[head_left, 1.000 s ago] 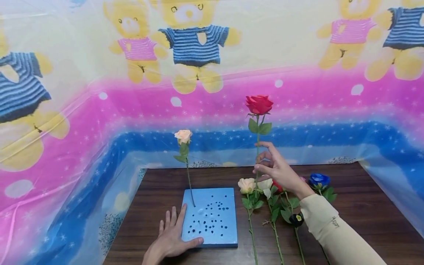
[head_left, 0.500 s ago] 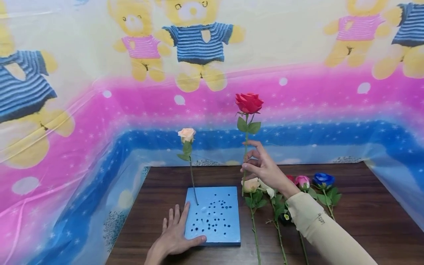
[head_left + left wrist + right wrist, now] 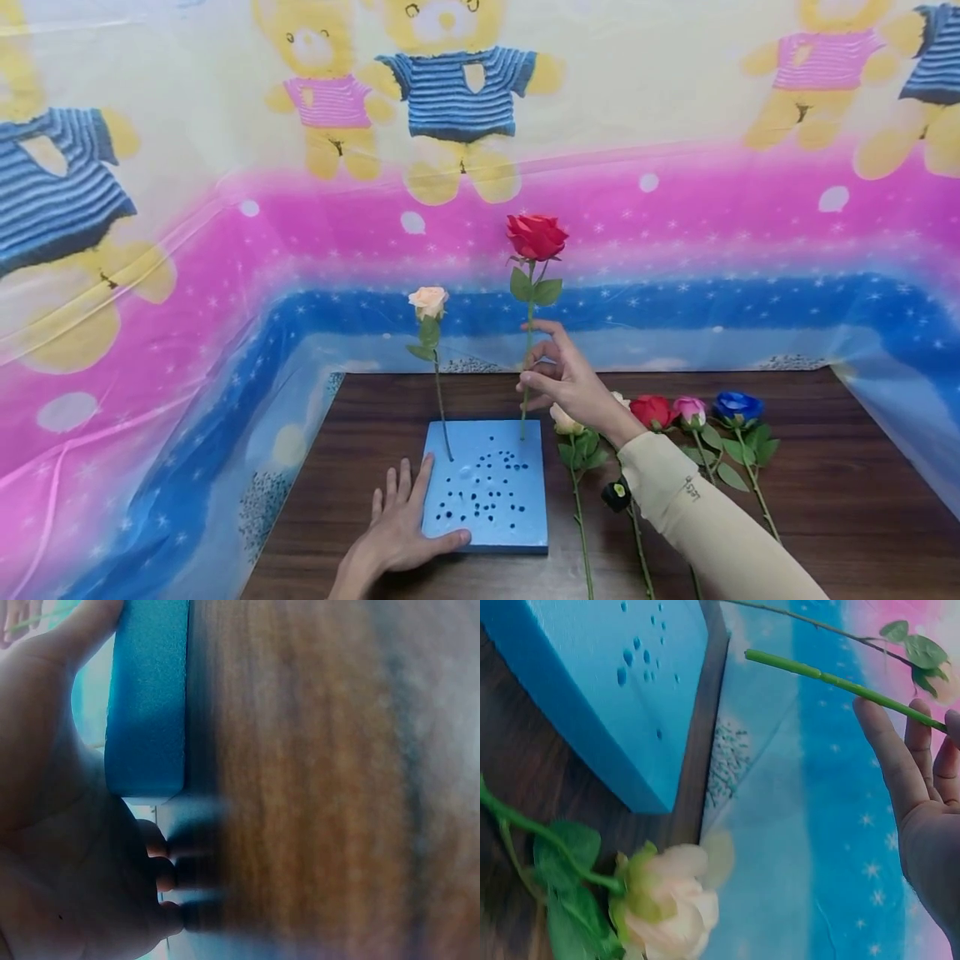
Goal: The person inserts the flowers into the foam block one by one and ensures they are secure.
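My right hand (image 3: 573, 383) pinches the green stem of a red rose (image 3: 536, 237) and holds it upright over the back right corner of a blue foam block (image 3: 495, 537). In the right wrist view, the stem's cut lower end (image 3: 761, 657) shows free in the air, apart from the block's holed face. One peach rose (image 3: 428, 302) stands in the block near its left edge, leaning slightly left. My left hand (image 3: 401, 525) rests against the block's left side with fingers spread, its thumb lying over the front left corner.
Right of the block lie several roses on the dark wooden table (image 3: 847, 492): a cream one (image 3: 566, 419), a red one (image 3: 652, 412), a pink one (image 3: 690, 410) and a blue one (image 3: 738, 407). A bear-print cloth (image 3: 637, 100) hangs behind the table.
My right hand has carried the red rose leftward, from above the lying roses to over the block's back right corner. My left hand keeps its place at the block.
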Tool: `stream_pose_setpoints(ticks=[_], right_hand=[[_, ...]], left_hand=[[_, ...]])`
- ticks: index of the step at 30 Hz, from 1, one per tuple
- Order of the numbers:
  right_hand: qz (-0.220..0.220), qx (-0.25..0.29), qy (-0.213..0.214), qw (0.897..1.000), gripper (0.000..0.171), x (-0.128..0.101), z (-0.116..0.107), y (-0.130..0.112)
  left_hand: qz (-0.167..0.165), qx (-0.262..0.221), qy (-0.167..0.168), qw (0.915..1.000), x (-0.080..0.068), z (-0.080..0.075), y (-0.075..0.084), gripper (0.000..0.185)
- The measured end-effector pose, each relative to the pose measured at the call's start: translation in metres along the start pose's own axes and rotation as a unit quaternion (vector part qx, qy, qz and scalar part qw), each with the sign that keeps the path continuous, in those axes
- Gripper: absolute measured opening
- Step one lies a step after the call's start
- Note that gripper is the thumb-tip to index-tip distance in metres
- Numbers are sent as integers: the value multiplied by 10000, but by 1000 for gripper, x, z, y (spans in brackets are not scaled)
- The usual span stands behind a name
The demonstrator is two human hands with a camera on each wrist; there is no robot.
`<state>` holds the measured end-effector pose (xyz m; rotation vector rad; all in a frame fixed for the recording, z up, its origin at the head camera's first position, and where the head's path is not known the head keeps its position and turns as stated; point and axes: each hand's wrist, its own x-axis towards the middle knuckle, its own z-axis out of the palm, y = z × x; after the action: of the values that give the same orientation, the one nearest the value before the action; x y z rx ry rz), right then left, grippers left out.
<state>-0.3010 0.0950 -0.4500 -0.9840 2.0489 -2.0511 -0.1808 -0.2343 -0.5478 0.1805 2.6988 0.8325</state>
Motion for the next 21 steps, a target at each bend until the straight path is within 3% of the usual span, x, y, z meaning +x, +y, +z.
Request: stream_pose_setpoints(ticks=[7, 21], right_hand=[[-47, 286, -96, 9995, 66, 8, 18, 11], [61, 227, -112, 9997, 66, 18, 37, 28]], left_hand=[[-22, 14, 21, 10000, 0, 0, -1, 136], [-33, 93, 72, 9999, -1, 0, 1, 136]])
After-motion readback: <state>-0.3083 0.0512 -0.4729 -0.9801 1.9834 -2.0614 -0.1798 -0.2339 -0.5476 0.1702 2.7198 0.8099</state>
